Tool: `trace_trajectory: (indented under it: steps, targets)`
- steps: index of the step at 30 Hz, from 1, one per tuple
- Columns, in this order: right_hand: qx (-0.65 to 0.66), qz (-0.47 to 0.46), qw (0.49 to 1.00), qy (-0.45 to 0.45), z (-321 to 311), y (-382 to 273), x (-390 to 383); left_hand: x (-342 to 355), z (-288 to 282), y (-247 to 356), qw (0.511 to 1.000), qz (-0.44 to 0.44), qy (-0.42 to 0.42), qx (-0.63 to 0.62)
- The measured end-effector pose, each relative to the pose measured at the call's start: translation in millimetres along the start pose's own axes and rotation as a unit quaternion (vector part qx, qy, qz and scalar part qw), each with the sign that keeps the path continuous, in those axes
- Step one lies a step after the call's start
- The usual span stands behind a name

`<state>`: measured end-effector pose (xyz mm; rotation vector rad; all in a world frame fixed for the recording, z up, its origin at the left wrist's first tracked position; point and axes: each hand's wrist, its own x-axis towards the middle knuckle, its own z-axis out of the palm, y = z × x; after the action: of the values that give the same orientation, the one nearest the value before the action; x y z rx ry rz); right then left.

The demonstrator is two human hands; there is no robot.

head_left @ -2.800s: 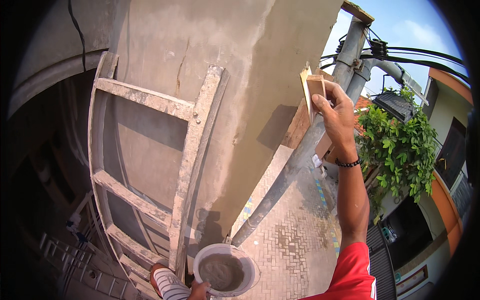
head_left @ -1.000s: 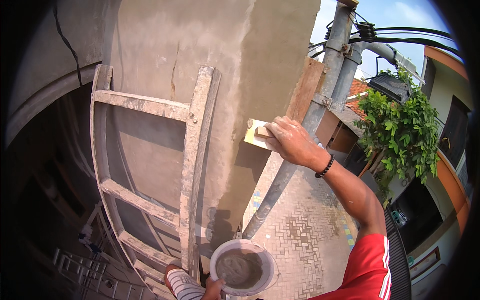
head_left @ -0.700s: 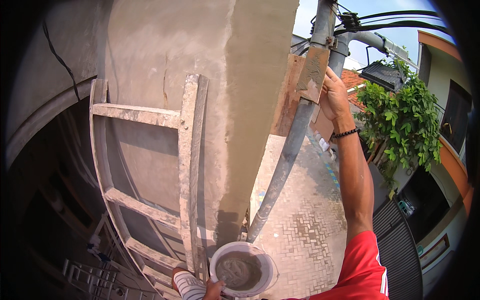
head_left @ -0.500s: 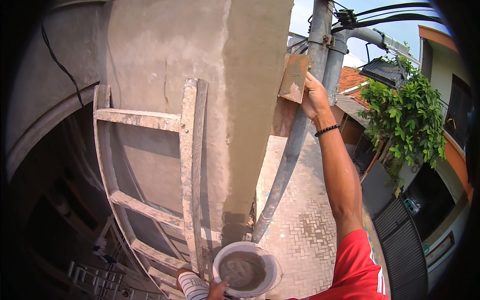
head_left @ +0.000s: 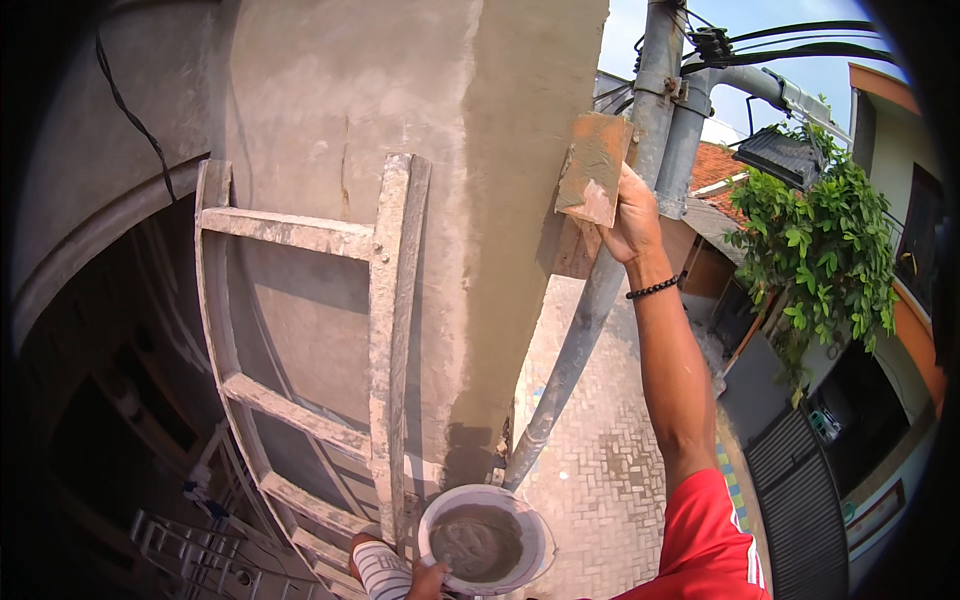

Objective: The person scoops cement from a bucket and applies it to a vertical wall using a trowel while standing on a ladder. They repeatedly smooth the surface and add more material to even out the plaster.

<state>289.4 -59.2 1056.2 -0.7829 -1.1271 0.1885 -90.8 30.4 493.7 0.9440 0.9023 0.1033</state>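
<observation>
My right hand (head_left: pixel 637 215) is raised at the wall's corner, fingers closed on a small flat rectangular board (head_left: pixel 596 168) smeared with mortar, like a plastering float. Beside the board runs a strip of damp, darker plaster (head_left: pixel 520 150) along the wall edge. Low down, my left hand (head_left: pixel 428 580) closes on the rim of a pale bucket (head_left: pixel 545 545). Wet grey mortar (head_left: pixel 478 542) lies inside the bucket.
A wooden ladder (head_left: pixel 390 300) leans on the wall, and a foot in a striped sandal (head_left: pixel 380 572) shows near its lower rungs. Grey metal poles (head_left: pixel 590 330) with cables rise right of the corner. Below lies a paved lane (head_left: pixel 615 430); a leafy tree (head_left: pixel 810 230) stands beyond.
The board in my right hand has come slightly left and lower in view, with its mortar-smeared face turned more toward me. My left hand stays at the bucket. The whole view has shifted a little.
</observation>
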Motion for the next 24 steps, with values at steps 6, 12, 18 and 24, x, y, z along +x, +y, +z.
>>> trace_trajectory:
  steps: [6,12,18,24]
  targets:
    - [-0.035,-0.014,0.999,-0.021,2,-37,14,10,3,-2,1.000,0.000,-0.003,-0.005]
    - [-0.520,-0.139,0.840,0.068,55,-60,54,22,9,-6,1.000,-0.002,-0.005,-0.003]
    - [-0.858,-0.234,0.456,0.042,58,-2,80,37,24,-10,1.000,-0.005,-0.022,0.008]
    - [-0.837,-0.208,0.493,-0.113,63,25,21,39,24,-17,1.000,0.000,-0.014,0.006]
